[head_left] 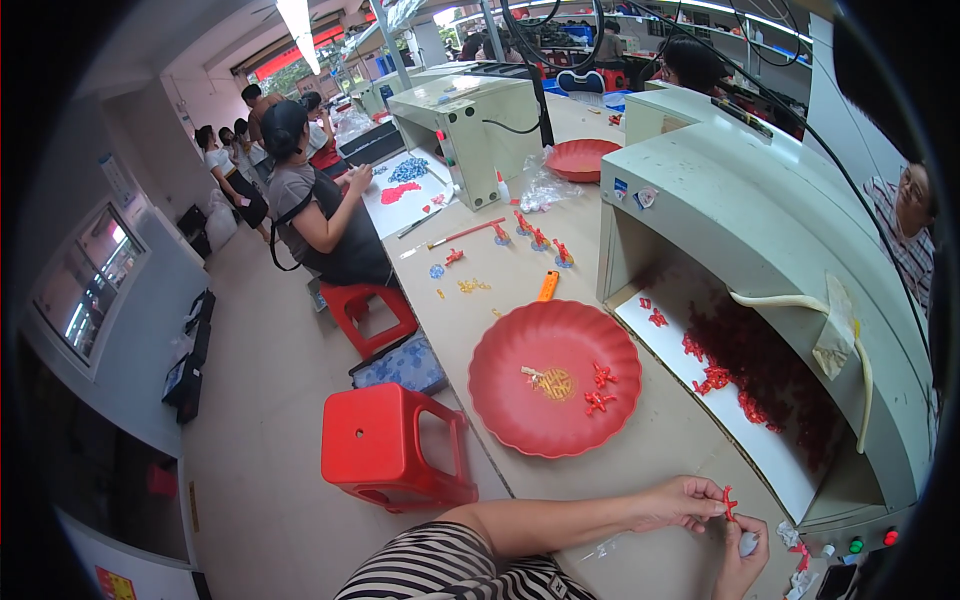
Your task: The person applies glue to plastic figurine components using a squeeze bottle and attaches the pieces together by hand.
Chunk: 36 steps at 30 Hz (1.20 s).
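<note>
While two bare hands meet over the near end of the worktop (682, 440), a small red piece (730, 503) sits between them: the left hand (692, 504) pinches it with thumb and fingertips, and the right hand (738, 570) is curled around a small pale object (748, 544), its fingertips drawn up just below the piece. From where I stand, I cannot tell whether those fingertips touch it. Handling something so slight and knobbly well would call, I judge, for a light pinch on its thickest part, steady wrists, and no pressure on the thin arms, which look easy to bend. It seems to be glossy moulded plastic with stubby branches. Two similar pieces (599, 402) lie in the wide red dish (490, 400), whose fluted rim stands close to the worktop's left edge. Beyond the dish, toward the far end, red figures (540, 240) on clear bluish bases stand in a short row, with loose yellow bits (473, 286) nearer the left edge. Along the right side, a rounded, pale green machine (740, 170) opens over a smooth white board (672, 362) strewn with shiny red bits (713, 378).
</note>
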Motion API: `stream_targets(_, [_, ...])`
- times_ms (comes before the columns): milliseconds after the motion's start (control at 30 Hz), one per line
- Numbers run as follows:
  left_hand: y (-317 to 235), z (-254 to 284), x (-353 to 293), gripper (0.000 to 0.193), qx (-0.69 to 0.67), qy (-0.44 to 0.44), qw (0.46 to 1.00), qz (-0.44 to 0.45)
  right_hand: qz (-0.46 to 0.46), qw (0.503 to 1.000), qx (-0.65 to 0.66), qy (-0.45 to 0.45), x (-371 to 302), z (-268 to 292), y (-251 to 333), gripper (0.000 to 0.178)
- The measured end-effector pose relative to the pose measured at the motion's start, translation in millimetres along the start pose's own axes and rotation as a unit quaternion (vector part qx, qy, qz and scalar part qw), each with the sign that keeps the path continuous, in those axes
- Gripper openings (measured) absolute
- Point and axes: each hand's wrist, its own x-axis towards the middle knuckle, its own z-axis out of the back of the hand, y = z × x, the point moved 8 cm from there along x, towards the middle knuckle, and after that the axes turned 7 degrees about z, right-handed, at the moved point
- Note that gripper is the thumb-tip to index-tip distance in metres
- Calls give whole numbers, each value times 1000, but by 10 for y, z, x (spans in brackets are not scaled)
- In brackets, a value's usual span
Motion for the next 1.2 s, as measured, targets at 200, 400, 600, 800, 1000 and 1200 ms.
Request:
stream_targets(200, [-11,-7,-9,17,0,1,1000,-3,22,999,-45,10,13,3,53,15])
stream_targets(400, [-8,-10,-5,16,2,-5,1000,-4,11,1000,-21,13,10,-2,9,14])
stream_targets(600, [-9,-7,-4,16,5,-10,1000,-4,22,999,-38,19,18,-5,77,14])
stream_targets(800, [-15,-16,-7,17,7,-10,1000,-6,9,1000,-23,10,13,-5,92,13])
stream_targets(1000, [-23,-17,-22,16,0,-7,1000,1,23,1000,-18,10,12,-5,74,13])
stream_targets(1200, [-39,-31,-31,14,1,-8,1000,0,24,999,-21,8,22,-16,129,13])
